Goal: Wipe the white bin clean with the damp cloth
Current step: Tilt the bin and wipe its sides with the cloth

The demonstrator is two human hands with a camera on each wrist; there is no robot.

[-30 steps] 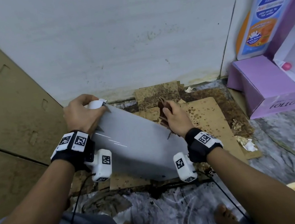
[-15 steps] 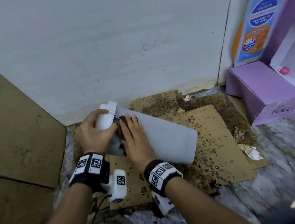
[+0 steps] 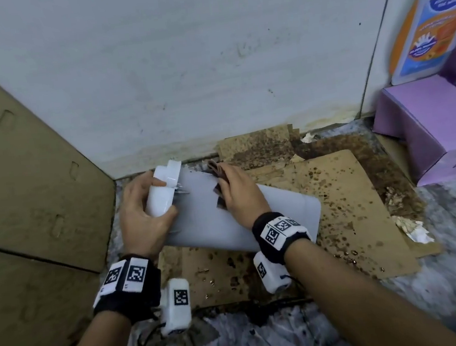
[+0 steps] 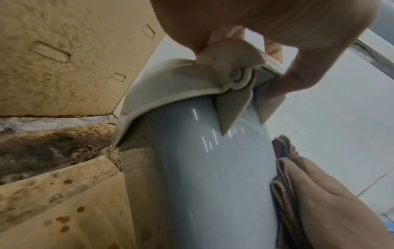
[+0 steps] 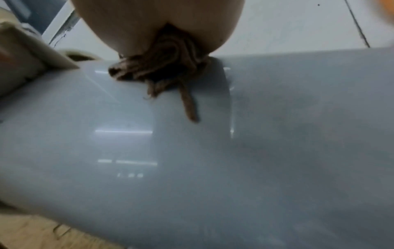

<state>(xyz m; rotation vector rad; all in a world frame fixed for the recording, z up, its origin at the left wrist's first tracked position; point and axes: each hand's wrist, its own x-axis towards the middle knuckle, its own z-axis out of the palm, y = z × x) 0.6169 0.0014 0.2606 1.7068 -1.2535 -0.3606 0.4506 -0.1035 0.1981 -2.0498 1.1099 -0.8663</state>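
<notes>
The white bin (image 3: 282,212) lies on its side on stained cardboard, its base pointing right. My left hand (image 3: 143,211) grips its white lid end (image 3: 163,191) at the left, fingers curled round the rim (image 4: 170,84). My right hand (image 3: 237,191) lies flat on the bin's upper side and presses a folded brown cloth (image 3: 216,171) against it near the far edge. The left wrist view shows straight fingers (image 4: 319,193) on the cloth (image 4: 283,176) against the glossy wall (image 4: 192,168). In the right wrist view the cloth (image 5: 162,70) bunches under my palm (image 5: 160,25) on the bin (image 5: 213,168).
Spotted, wet cardboard sheets (image 3: 354,215) cover the marble floor in the corner of a white wall (image 3: 210,75). A large brown carton (image 3: 23,182) stands close on the left. A purple box (image 3: 429,127) sits at the right, with paper scraps (image 3: 412,231) near it.
The bin went from tilted toward me to lying flat with its base to the right. My right hand with the cloth slid from beside the left hand toward the far edge.
</notes>
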